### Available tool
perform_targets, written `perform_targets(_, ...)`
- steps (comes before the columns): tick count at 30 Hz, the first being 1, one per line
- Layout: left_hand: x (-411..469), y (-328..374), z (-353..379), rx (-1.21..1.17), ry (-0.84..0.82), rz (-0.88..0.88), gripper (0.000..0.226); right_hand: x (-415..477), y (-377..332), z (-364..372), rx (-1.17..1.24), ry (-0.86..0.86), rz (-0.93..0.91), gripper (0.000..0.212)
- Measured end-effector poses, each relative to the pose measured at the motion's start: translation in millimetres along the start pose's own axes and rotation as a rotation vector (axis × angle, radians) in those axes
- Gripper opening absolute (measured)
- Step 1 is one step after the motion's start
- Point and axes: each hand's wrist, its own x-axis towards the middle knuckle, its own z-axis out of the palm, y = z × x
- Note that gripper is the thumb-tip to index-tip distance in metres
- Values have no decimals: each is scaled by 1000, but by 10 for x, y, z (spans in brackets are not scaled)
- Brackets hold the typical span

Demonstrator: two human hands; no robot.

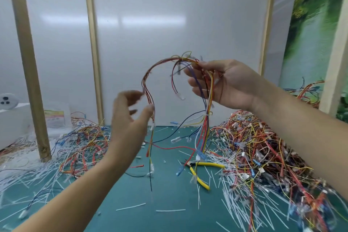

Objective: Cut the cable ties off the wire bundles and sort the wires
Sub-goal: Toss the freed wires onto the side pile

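Note:
A wire bundle (160, 64) of red, yellow, purple and black strands arches in the air above the green mat (169, 194). My right hand (226, 83) grips its top right part, and loose ends hang down past a white cable tie (207, 114). My left hand (131, 117) is blurred and pinches the red strands of the left branch between thumb and fingers. Yellow-handled cutters (199, 173) lie on the mat below the bundle, held by neither hand.
A big heap of tangled wires (263, 156) fills the right side. A smaller pile (84, 147) lies at left. Cut white ties (22, 165) litter the mat. Wooden posts (28, 62) stand behind, and a white box (13, 124) sits far left.

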Motion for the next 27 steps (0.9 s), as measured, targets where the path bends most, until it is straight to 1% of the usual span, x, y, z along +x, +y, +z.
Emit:
perform_targets(1,54,-47,-28,56,6,-34,38,-10,-50,-11,3,-8,-17,35)
perform_targets(2,97,-86,-57,72,-81,-107,43,-18,-101,-21,2,-15,-40,36)
perform_targets(3,125,-121,-67,45,-226,-192,40,-22,-149,-33,0,-16,-63,34)
perform_targets(5,121,-193,-70,-50,-533,-311,19,-22,-240,-77,0,12,-99,29)
perform_targets(6,108,-199,-77,-87,-618,-328,17,-18,-277,-116,-14,41,-113,27)
perform_targets(7,109,-192,-89,-122,-652,-329,20,-16,-306,-168,-43,81,-126,25)
perform_targets(10,180,-104,-140,-206,-601,-320,29,-10,-307,-348,-203,237,-153,24)
perform_targets(12,239,-12,-146,-308,-590,-347,31,-5,-248,-451,-313,318,-167,25)
perform_targets(15,296,158,-116,-415,-610,-361,29,14,-154,-546,-345,390,-184,24)
perform_targets(18,341,318,-65,-423,-604,-329,24,41,-87,-590,-385,491,-207,24)
perform_targets(21,373,425,-22,-375,-531,-230,18,52,-33,-556,-500,583,-215,24)
perform_targets(23,386,481,16,-349,-476,-158,17,36,0,-485,-602,599,-202,28)
perform_targets(24,388,503,41,-355,-453,-138,17,25,27,-432,-641,580,-184,30)
perform_targets(27,391,547,153,-393,-379,-122,16,-11,143,-215,-644,431,-97,36)
